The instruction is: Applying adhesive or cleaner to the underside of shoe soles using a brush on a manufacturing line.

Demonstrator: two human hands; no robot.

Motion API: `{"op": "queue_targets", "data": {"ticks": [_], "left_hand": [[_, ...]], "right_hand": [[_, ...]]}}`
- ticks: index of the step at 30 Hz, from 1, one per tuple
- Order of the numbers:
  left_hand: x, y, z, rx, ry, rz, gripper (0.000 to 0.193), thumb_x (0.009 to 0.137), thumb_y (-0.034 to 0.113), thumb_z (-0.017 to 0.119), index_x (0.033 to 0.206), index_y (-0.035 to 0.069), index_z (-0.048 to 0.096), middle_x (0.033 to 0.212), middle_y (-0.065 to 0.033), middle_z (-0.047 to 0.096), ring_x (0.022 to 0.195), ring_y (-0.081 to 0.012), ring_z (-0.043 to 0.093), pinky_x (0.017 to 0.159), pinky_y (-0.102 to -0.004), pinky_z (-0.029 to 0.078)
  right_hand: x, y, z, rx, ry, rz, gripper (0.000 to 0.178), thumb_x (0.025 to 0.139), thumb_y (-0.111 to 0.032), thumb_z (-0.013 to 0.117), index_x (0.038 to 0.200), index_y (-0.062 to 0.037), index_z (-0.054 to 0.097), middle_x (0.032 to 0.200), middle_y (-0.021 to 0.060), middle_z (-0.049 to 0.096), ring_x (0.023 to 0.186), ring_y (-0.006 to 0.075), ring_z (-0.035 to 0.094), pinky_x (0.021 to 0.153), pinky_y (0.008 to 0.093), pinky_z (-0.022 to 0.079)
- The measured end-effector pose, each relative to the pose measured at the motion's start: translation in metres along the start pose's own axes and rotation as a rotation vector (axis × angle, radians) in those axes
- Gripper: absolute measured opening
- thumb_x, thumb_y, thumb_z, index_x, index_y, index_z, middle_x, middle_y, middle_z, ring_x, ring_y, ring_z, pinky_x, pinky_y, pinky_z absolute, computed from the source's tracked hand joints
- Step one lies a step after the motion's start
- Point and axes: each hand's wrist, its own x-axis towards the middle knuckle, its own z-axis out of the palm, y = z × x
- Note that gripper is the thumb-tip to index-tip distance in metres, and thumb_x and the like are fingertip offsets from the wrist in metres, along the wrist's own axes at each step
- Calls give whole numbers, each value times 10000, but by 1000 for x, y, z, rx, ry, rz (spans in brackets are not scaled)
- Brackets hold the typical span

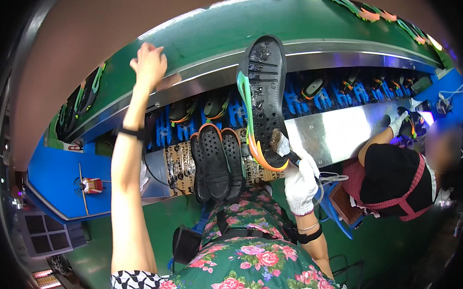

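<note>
My left hand (149,67) is bare and stretched far forward over the green belt. Its fingers are loosely bent and apart, with nothing visible in them. My right hand (299,186), in a white knit glove, is closed around the dark handle of a brush (280,144). The pale bristles touch the lower end of a large black shoe sole (266,89). This sole has holes, cross ridges, a wet-looking shine and a green-to-orange rim along its left side. Whether my right hand also supports the sole, I cannot tell.
Several black perforated soles (215,162) stand on a tape-covered ledge (178,168) before me. Behind runs a row of blue holders (238,115) with shoe parts. More soles lie on the green belt (217,26). At right, a co-worker's gloved hand (398,123) holds a shoe piece.
</note>
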Motion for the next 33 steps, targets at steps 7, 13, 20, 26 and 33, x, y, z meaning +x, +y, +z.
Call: {"op": "queue_targets", "data": {"ticks": [7,13,20,26,33], "left_hand": [[-179,150,-6,-1836,-431,-231,623,1083,411,464,1534,-16,421,1342,-152,619,1143,-226,638,997,-384,509],[-178,235,6,-2601,-767,-408,897,1013,741,322,1510,4,442,1428,-200,580,1233,-335,636,1041,-503,544],[-185,247,-40,-2282,-612,-473,626,1022,631,510,1316,79,550,1068,-67,664,941,-195,722,756,-294,620],[-198,242,-43,-2169,-553,-485,707,1049,619,437,1368,2,574,1239,-169,683,1060,-275,717,840,-410,638],[-202,211,-26,-2614,-646,-225,959,966,716,412,1530,-59,392,1444,-350,494,1179,-458,645,978,-518,569]], "right_hand": [[5,-15,14,501,-62,117,441,1002,-195,543,1327,100,582,1360,183,618,1272,281,592,1147,431,425],[-6,-8,6,455,-56,166,446,1008,-217,557,1352,65,573,1378,174,607,1282,282,583,1143,438,429],[-21,-8,-15,437,-105,209,396,1013,-238,531,1332,-7,574,1517,232,508,1389,339,505,1193,502,372],[-25,-15,-17,381,-62,168,408,957,-142,560,1297,77,618,1367,201,613,1268,306,595,1119,467,447],[-17,-76,-6,-565,-377,-267,228,841,-33,743,1062,20,754,1091,141,740,915,243,713,795,347,564]]}}
